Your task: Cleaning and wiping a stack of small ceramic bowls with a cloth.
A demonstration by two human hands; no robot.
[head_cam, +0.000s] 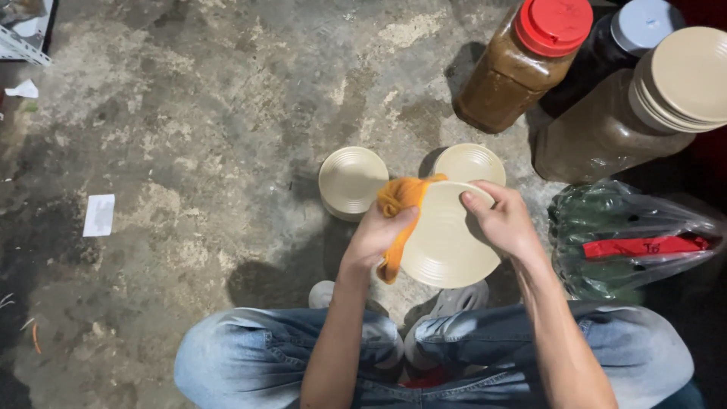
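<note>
Head view: your right hand point(503, 220) grips the cream plate point(447, 242) above your knees; your left hand point(379, 231) presses an orange cloth point(401, 198) on its rim. Two plates point(352, 182) lie on the floor point(189, 136) beyond, seemingly done.

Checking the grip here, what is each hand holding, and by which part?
Right hand grips the beige plate by its upper rim. Left hand holds a bunched orange cloth against the plate's left edge.

Cloth point(400, 216) partly behind left hand point(382, 231)
</note>
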